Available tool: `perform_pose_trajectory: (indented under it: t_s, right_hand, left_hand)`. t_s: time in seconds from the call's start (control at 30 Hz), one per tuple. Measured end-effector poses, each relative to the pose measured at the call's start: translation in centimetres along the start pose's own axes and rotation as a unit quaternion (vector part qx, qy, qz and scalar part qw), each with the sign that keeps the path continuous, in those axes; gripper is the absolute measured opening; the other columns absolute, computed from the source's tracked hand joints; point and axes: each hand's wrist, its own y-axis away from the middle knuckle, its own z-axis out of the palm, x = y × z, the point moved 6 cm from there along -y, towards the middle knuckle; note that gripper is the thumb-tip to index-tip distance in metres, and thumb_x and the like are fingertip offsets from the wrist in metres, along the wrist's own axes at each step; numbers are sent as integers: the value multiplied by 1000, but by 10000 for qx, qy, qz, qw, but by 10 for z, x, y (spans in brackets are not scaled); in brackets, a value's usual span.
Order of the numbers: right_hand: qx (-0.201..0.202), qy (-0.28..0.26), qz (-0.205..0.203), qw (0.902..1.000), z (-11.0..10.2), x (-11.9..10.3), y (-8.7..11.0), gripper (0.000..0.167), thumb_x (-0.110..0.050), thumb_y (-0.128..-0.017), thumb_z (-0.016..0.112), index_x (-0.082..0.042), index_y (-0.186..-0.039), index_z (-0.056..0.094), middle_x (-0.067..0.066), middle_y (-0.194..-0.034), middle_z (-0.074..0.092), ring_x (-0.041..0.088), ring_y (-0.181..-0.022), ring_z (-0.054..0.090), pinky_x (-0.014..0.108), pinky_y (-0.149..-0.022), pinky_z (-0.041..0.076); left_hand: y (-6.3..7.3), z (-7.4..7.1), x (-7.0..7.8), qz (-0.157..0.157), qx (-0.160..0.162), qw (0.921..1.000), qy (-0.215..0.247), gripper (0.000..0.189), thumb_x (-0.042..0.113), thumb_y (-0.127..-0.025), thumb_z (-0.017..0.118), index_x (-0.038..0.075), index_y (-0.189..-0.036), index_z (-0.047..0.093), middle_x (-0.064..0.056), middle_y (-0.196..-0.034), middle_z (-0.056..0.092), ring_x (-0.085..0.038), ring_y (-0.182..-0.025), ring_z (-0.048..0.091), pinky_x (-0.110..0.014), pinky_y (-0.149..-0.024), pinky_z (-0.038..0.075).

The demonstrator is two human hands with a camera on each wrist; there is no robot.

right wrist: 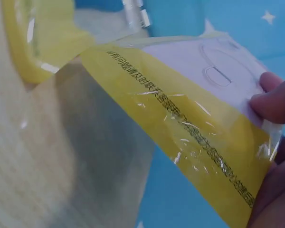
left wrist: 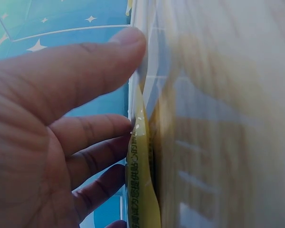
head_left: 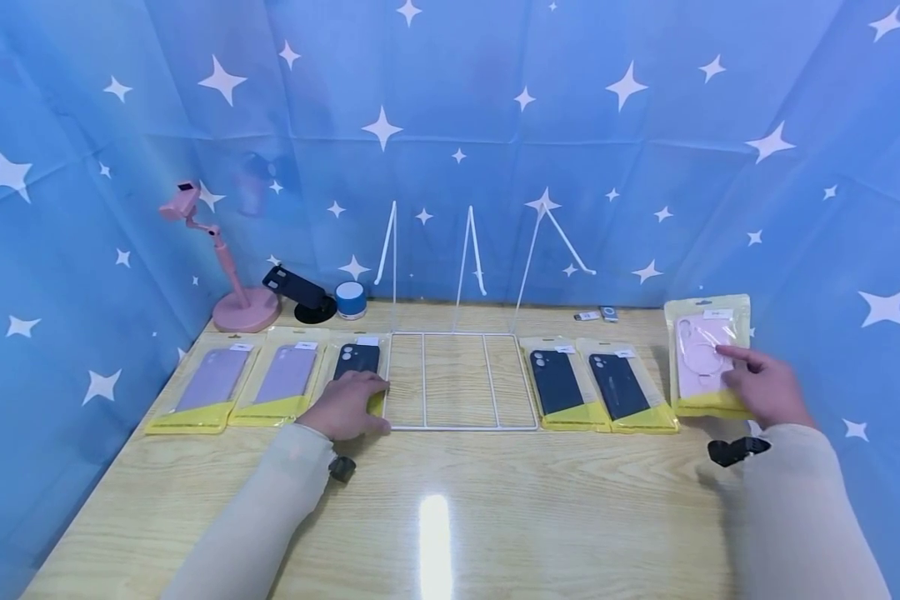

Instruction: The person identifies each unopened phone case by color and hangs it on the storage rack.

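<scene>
My right hand [head_left: 768,387] holds a packaged pink phone case [head_left: 701,342] at the right, raised off the table. In the right wrist view the thumb and fingers pinch the edge of this yellow-and-clear pouch [right wrist: 180,128]. My left hand [head_left: 348,404] rests over the lower part of a packaged dark phone case [head_left: 357,357], beside a white wire rack [head_left: 461,429]. In the left wrist view its fairly straight fingers [left wrist: 97,130] touch the pouch's yellow edge [left wrist: 140,180], thumb apart from them. The hand hides part of that pouch in the head view.
Two pouches with purple cases [head_left: 213,379] lie at the left, two with dark cases [head_left: 555,379] right of the rack. Behind stand a pink stand [head_left: 243,308], a black phone holder [head_left: 296,287] and a small blue cylinder [head_left: 351,300]. Small USB-like items [head_left: 607,314] lie at the back.
</scene>
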Motion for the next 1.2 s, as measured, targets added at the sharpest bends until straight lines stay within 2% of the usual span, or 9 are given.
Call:
perform_pose_trajectory:
  t_s: [0.17, 0.33, 0.43, 0.53, 0.8, 0.87, 1.0, 1.1, 1.2]
  right_hand:
    - [140, 93, -193, 9997, -5, -20, 6, 56, -34, -107, 57, -13, -159, 48, 39, -161, 34, 33, -116, 49, 18, -66, 51]
    - [36, -7, -214, 9998, 1, -45, 12, 59, -44, -106, 60, -23, -160, 48, 33, -162, 37, 20, -104, 54, 23, -67, 54]
    - [-51, -295, -280, 9992, 8, -61, 17, 59, -43, -106, 62, -26, -160, 47, 27, -158, 41, 11, -98, 59, 24, -69, 57]
    - [-66, -572, -480, 9972, 14, -78, 22, 58, -38, -106, 65, -24, -160, 48, 19, -146, 48, 6, -92, 61, 24, -69, 59]
    - [4, -1108, -980, 9890, 29, -119, 33, 54, -22, -105, 67, -21, -157, 53, -4, -117, 58, 12, -86, 57, 23, -64, 55]
    - [16, -1313, -1143, 9847, 34, -130, 35, 52, -17, -104, 68, -20, -155, 56, -6, -113, 59, 13, -83, 56, 22, -62, 53]
    - [-189, -1977, -1451, 9693, 46, -146, 37, 50, -7, -101, 70, -15, -149, 61, -4, -110, 63, 11, -78, 59, 20, -60, 54]
    - [-239, -2052, -1728, 9630, 54, -154, 38, 48, -2, -99, 71, -12, -145, 64, -3, -100, 62, 11, -69, 54, 20, -54, 50]
    - [-159, -1849, -1915, 9638, 59, -158, 43, 44, -2, -98, 72, -13, -141, 67, -4, -87, 54, 14, -62, 45, 23, -49, 45]
  left_hand:
    - [1, -1, 1, -19, 3, 10000, 42, 75, 40, -86, 88, 16, -151, 59, -9, -161, 50, -35, -149, 41, -58, -121, 38]
    - [2, -2, 3, 47, 28, 10000, 0, 75, 40, -86, 87, 16, -151, 59, -9, -160, 50, -35, -149, 41, -58, -122, 37]
    - [2, -2, 3, 47, 33, 10000, 2, 75, 40, -86, 87, 16, -151, 59, -9, -160, 50, -35, -149, 41, -57, -122, 37]
    - [1, -2, 3, 38, 39, 10000, 16, 75, 40, -86, 88, 16, -151, 60, -9, -160, 50, -34, -148, 42, -57, -121, 37]
    - [-1, -2, 2, 40, 16, 10000, 24, 74, 40, -85, 88, 16, -150, 60, -8, -159, 51, -34, -146, 43, -56, -120, 38]
    - [0, -2, 3, 35, 19, 10000, 27, 74, 40, -85, 88, 16, -150, 60, -8, -159, 51, -33, -146, 43, -56, -121, 38]
    - [0, -3, 3, 33, 23, 10000, 32, 74, 40, -85, 88, 16, -150, 60, -8, -159, 51, -34, -147, 43, -57, -121, 37]
    - [0, -2, 2, 19, 3, 10000, 64, 74, 40, -85, 88, 17, -150, 60, -8, -160, 51, -34, -147, 42, -57, -121, 37]
    - [-1, 0, 0, 21, 4, 10000, 79, 75, 41, -85, 88, 17, -150, 60, -8, -160, 51, -33, -147, 43, -57, -122, 37]
